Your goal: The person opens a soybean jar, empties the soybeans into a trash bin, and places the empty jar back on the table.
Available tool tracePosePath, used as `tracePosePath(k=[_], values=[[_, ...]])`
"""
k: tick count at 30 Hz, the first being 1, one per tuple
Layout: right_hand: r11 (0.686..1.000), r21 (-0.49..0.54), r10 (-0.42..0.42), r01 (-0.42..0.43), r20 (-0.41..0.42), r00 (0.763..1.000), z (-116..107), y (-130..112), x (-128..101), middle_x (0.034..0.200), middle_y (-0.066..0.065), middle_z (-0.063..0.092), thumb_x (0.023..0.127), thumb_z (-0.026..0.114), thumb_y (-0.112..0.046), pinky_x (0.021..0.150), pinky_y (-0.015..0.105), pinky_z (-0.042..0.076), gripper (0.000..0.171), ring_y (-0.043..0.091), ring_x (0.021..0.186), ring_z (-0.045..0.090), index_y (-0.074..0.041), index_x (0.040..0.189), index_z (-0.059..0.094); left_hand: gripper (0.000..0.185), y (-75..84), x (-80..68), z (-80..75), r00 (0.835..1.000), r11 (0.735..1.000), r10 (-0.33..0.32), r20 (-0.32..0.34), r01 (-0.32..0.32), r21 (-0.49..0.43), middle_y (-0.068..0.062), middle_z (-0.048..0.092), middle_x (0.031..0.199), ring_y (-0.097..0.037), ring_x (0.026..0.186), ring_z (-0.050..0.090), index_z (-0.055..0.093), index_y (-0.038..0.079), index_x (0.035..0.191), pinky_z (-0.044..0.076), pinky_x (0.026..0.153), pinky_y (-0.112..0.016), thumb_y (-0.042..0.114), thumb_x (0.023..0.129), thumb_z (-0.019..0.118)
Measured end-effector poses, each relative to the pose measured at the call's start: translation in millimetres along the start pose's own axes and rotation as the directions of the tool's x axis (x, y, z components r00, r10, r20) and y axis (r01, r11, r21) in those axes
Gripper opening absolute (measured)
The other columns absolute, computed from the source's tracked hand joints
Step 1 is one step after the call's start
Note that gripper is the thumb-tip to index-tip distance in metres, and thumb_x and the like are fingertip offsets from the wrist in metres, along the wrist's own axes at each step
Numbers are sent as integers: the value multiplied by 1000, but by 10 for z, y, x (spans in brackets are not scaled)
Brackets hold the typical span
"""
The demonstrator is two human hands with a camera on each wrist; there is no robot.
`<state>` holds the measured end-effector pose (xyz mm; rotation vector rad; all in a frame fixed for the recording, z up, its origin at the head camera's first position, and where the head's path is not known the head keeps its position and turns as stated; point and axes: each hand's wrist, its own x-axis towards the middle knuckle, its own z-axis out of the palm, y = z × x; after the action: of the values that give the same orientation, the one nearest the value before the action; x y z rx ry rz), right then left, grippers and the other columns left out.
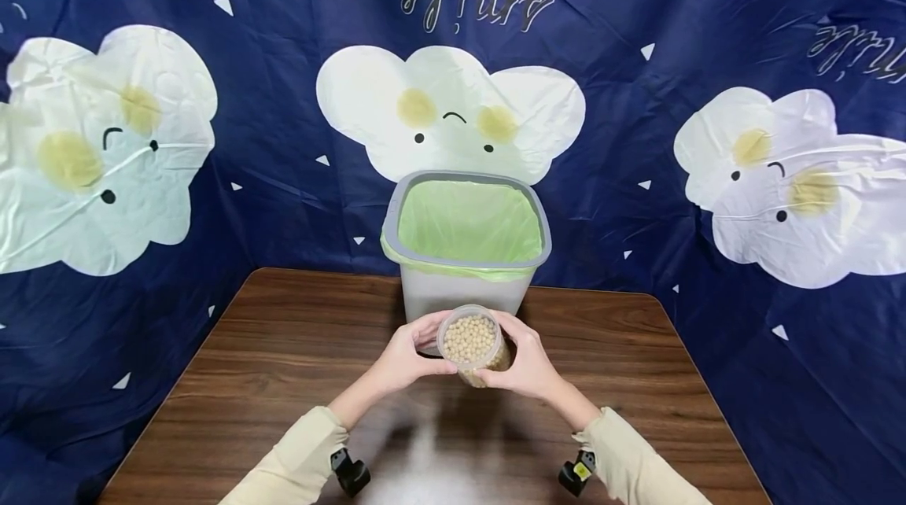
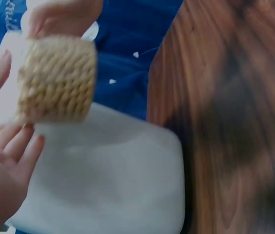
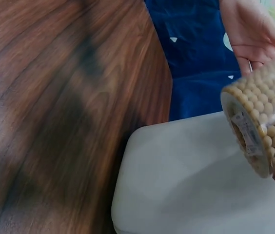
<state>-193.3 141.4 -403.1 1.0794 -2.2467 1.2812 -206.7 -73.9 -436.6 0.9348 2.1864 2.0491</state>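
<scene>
A clear round jar (image 1: 470, 340) full of pale round beans is held between both hands above the table, just in front of the bin. My left hand (image 1: 409, 354) grips its left side, thumb toward me and fingers farther back. On the other side my right hand (image 1: 527, 355) holds it, with the thumb across the near wall. The jar leans slightly, its round top facing up toward the head camera; whether a clear lid covers it I cannot tell. A pale label (image 3: 247, 134) shows on its base in the right wrist view.
Behind the jar stands a light grey bin (image 1: 456, 296) with a darker grey rim and a green liner bag (image 1: 467, 222). It is on a brown wooden table (image 1: 283, 379). Dark blue cloth (image 1: 276, 96) with printed white clouds hangs around the back and sides.
</scene>
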Motion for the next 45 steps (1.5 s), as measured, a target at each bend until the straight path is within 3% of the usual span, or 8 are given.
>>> tracePosePath(k=[6,15,21,28,33,36,41,45], values=[[997,51,63,-62,-25,998,-15,-33,21,111,23,57,58,78,-3,83,28,48,71,30,99,56,11,121,49,69,77,-45,94,996,999,13,-90,-17,-47,-23,49,128,-19,114,51,41,-7,132,46,88,-25,-3,72,73],[965,254,45,-68,98,994,-98,-107,-18,110,29,55,60,73,1,82,27,49,66,19,101,56,16,119,46,69,152,-15,-129,996,995,64,57,-59,-80,-31,53,118,-8,103,58,43,-15,124,46,89,-29,4,68,78],[961,270,32,-66,130,991,-80,-154,-14,109,27,55,62,73,-1,83,28,49,66,25,100,57,15,119,46,74,154,-23,-109,991,993,79,104,-69,-97,-31,53,117,-9,101,59,45,-14,124,47,87,-27,13,66,81],[989,138,52,-56,30,998,-40,-151,-3,112,26,55,58,77,1,83,28,48,71,29,101,56,14,120,47,66,95,-26,28,994,997,71,-80,-74,-28,-25,58,113,-11,101,59,52,-9,121,48,85,-25,-7,60,79],[998,19,64,-63,-75,995,-9,-150,31,113,26,55,56,79,-1,84,29,49,74,36,100,55,12,121,48,68,96,-20,181,966,999,37,-257,-36,5,-22,59,115,-17,103,58,51,-7,123,48,84,-26,-9,61,78],[994,52,95,-91,-88,992,-22,-136,36,110,27,56,58,76,0,80,28,50,69,33,97,57,12,120,48,67,115,-28,222,957,999,35,-289,-31,20,-20,57,118,-19,106,57,49,-7,126,48,86,-29,-6,64,77],[968,227,110,-108,1,994,-91,-88,20,106,30,55,64,71,5,77,25,50,61,17,96,57,17,118,47,54,163,-41,119,973,996,91,-210,-90,16,-22,59,115,-14,103,59,54,-8,120,48,85,-36,-6,69,74],[954,286,62,-88,99,993,-136,-76,13,108,30,55,63,72,4,80,26,49,61,15,99,56,17,117,47,59,199,-24,8,994,995,88,-70,-91,-49,-26,56,117,-7,103,57,52,-10,120,48,85,-30,2,68,77]])
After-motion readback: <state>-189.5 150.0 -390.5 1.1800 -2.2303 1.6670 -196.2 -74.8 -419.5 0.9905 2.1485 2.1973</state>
